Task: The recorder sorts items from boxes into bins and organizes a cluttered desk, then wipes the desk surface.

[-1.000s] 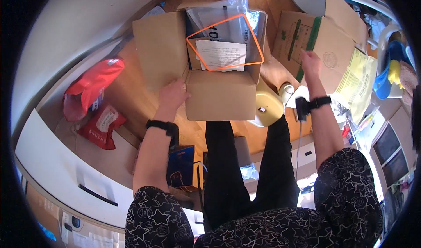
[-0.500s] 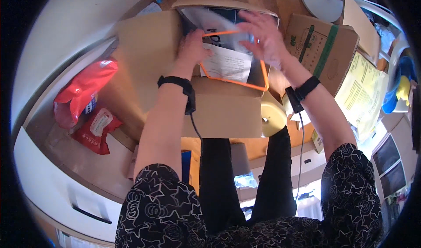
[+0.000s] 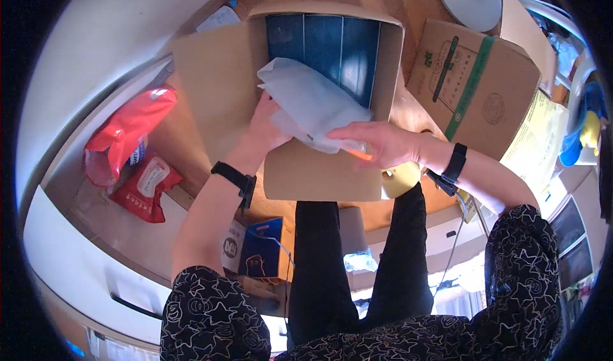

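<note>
Both hands hold a translucent white plastic bag (image 3: 313, 102), gathered and partly folded, above the front of an open cardboard box (image 3: 322, 176). My left hand (image 3: 265, 128) grips its left side, the fingers partly hidden behind the plastic. On the lower right edge my right hand (image 3: 382, 142) closes with thumb and fingers, next to a short orange strip (image 3: 359, 155) that shows under it. Inside the box are dark blue glossy panels (image 3: 322, 38), partly covered by the bag. What the bag contains, if anything, cannot be made out.
To the right stands a second cardboard box (image 3: 495, 74) with green tape, beside a yellow printed sheet (image 3: 533, 144). Red packages (image 3: 137, 121) lie at the left. A round yellowish object (image 3: 402, 181) sits by the front box's right corner, and a blue box (image 3: 262, 249) is below.
The bag's orange-edged opening was spread wide, with a white printed paper showing; now the bag is gathered up nearer me. Both hands have come down, uncovering the blue panels.
</note>
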Available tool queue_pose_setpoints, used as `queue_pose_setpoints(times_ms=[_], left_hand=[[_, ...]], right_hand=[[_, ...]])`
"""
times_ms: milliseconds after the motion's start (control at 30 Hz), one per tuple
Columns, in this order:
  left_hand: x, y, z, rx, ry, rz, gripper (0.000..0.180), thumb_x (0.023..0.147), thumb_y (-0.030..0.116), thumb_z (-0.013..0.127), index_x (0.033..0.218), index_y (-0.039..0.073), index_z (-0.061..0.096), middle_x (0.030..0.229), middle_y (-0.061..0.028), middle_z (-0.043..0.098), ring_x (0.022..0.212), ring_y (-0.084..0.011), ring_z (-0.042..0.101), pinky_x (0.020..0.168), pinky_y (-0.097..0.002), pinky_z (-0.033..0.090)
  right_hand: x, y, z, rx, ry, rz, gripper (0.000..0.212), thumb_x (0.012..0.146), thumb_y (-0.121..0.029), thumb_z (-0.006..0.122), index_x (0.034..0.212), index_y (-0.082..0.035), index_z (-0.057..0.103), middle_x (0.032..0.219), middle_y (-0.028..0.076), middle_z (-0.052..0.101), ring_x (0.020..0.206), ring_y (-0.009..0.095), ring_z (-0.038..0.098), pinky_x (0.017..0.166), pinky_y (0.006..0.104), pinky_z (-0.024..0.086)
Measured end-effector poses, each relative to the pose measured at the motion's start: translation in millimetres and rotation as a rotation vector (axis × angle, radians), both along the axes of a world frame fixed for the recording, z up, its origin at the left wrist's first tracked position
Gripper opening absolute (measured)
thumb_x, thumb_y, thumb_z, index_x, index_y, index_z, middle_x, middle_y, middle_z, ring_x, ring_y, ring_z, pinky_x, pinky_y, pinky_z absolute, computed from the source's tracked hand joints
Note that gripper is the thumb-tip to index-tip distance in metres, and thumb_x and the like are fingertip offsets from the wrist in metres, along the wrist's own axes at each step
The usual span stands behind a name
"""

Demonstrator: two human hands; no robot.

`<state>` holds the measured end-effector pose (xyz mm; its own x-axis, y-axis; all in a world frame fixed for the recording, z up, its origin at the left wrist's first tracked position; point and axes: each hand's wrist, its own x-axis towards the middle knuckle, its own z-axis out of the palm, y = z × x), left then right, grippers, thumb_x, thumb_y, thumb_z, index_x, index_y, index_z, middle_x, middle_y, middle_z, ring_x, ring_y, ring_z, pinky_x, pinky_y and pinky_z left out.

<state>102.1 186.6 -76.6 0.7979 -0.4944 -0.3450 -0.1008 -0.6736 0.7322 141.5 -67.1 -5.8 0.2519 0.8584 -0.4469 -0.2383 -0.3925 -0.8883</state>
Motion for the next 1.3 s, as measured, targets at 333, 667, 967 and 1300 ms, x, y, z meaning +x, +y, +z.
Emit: queue_pose_setpoints(times_ms=[333,667,967,1300], left_hand=[[-63.1,2.2,35.6,0.002,0.219,0.119,0.040,0.077,0.017,0.058,0.116,0.008,0.051,0.115,-0.0137,0.053,0.109,-0.0282,0.049,0.094,-0.0383,0.037],[-41.2,-20.5,47.6,0.059,-0.201,-0.075,0.025,0.065,0.004,0.055,0.089,0.009,0.056,0.095,-0.0061,0.057,0.096,-0.0231,0.052,0.099,-0.0443,0.032],[-26.8,-16.3,42.4,-0.001,-0.292,0.139,0.026,0.065,0.001,0.056,0.091,0.007,0.054,0.091,-0.0085,0.057,0.093,-0.0270,0.052,0.091,-0.0421,0.039],[-35.8,-10.5,27.3,0.005,-0.168,0.239,0.015,0.075,0.004,0.055,0.090,0.006,0.051,0.093,-0.0122,0.056,0.090,-0.0313,0.052,0.084,-0.0411,0.041]], right_hand=[[-10.3,14.3,-35.3,-0.207,0.706,0.026,0.073,0.074,-0.038,0.067,0.132,-0.009,0.033,0.128,0.012,0.039,0.119,0.026,0.037,0.095,0.0351,0.037],[-42.1,51.0,-61.9,-0.270,-0.171,0.117,0.073,0.065,-0.023,0.070,0.126,-0.005,0.033,0.118,0.020,0.046,0.103,0.037,0.050,0.086,0.0414,0.042],[-19.2,50.1,-62.4,-0.022,-0.120,-0.362,0.026,0.077,0.000,0.061,0.102,-0.004,0.057,0.098,0.009,0.055,0.096,0.021,0.052,0.083,0.0269,0.041],[-13.6,23.0,-51.9,-0.050,-0.109,-0.441,0.015,0.082,-0.008,0.060,0.097,-0.005,0.059,0.098,0.004,0.054,0.099,0.016,0.051,0.084,0.0255,0.041]])
